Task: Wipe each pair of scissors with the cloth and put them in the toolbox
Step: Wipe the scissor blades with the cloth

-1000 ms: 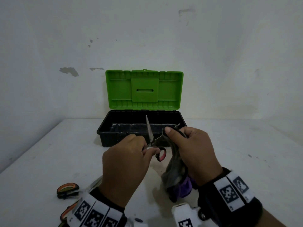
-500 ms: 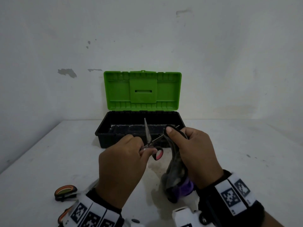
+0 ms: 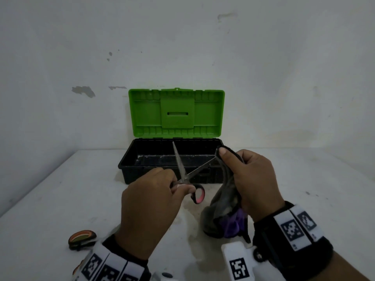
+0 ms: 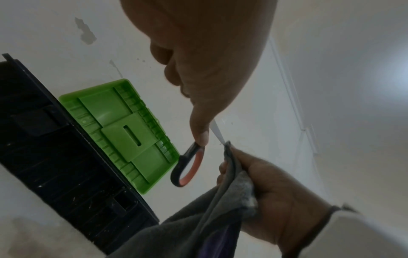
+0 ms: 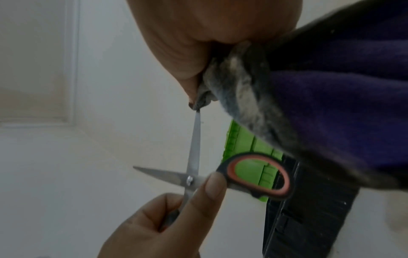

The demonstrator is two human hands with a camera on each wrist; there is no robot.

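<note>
My left hand (image 3: pixel 154 197) grips a pair of scissors (image 3: pixel 185 175) by its black and pink handles, blades spread wide. One blade points up, the other (image 3: pixel 199 168) slants right. My right hand (image 3: pixel 249 177) holds a grey and purple cloth (image 3: pixel 225 201) and pinches it over the tip of the slanted blade. The right wrist view shows the scissors (image 5: pixel 194 174) crossed at the pivot, with the cloth (image 5: pixel 240 87) on the upper blade's tip. Behind stands the toolbox (image 3: pixel 134 163), black tray, green lid (image 3: pixel 176 113) raised.
Another pair of scissors with orange and black handles (image 3: pixel 82 239) lies on the white table (image 3: pixel 50 189) at the front left, partly behind my left wrist. A white wall (image 3: pixel 182 47) rises right behind the toolbox.
My right hand has slid the cloth outward along the slanted blade to its tip. The left hand keeps the scissors held wide open in about the same place.
</note>
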